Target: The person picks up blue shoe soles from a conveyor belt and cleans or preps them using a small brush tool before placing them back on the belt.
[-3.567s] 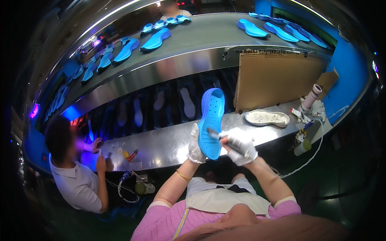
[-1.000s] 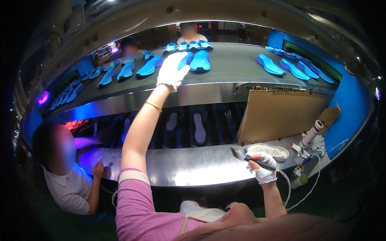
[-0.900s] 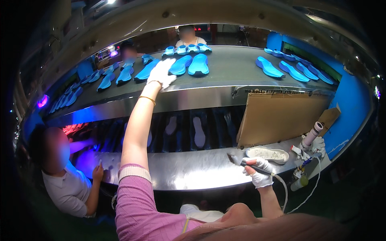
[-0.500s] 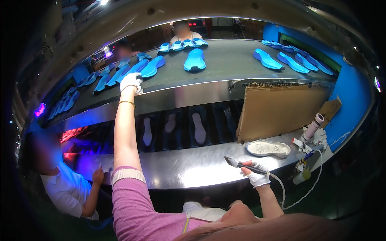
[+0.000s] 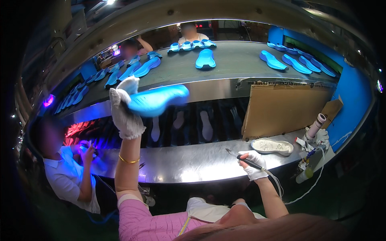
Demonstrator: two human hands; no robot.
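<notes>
Your gloved left hand (image 5: pixel 125 110) held a blue foam shoe sole (image 5: pixel 157 100) in its grip above the steel worktop (image 5: pixel 189 162); your right hand (image 5: pixel 252 164) gripped a thin pen-shaped tool (image 5: pixel 240 157), not yet touching the sole.

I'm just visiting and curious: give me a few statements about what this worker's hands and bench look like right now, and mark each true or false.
1. The left hand holds a blue shoe sole raised above the steel bench. True.
2. The right hand is empty. False: it grips a thin pen-like tool with a cord.
3. Both hands wear white gloves. True.
4. The white dish sits on the conveyor belt. False: it rests on the bench, by the cardboard sheet.
</notes>
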